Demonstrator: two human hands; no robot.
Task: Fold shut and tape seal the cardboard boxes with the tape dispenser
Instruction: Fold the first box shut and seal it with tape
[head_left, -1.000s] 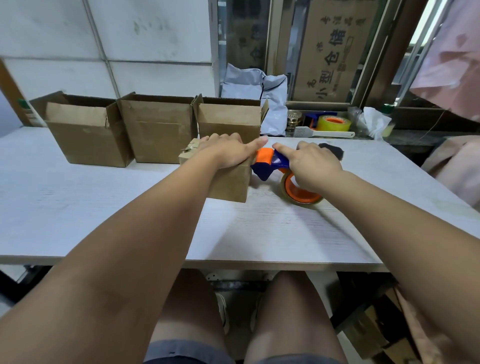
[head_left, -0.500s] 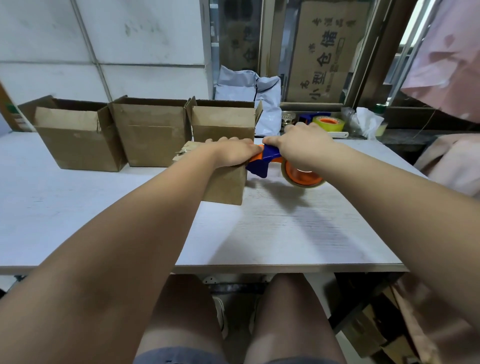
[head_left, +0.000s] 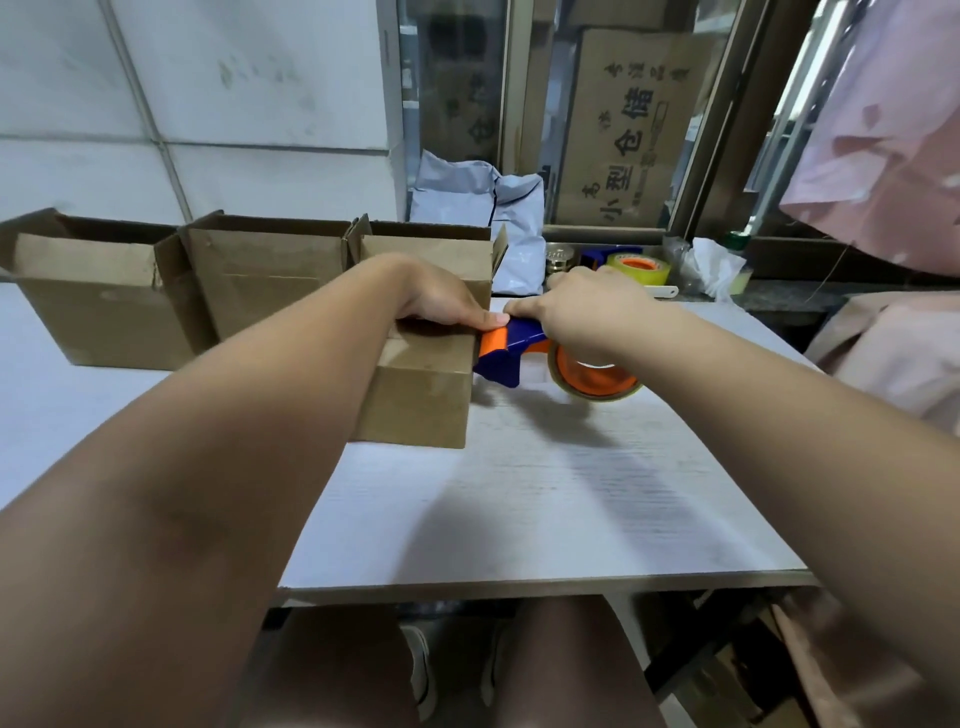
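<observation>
L hand pressing box lid flat; R hand gripping tape dispenser, nose touching box's right top edge, mid-worktop.

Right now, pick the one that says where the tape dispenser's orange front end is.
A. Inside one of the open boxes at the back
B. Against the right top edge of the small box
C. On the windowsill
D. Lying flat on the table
B: the right hand holds the dispenser with its orange front at the small box's top right edge, where the left hand presses down.
</observation>
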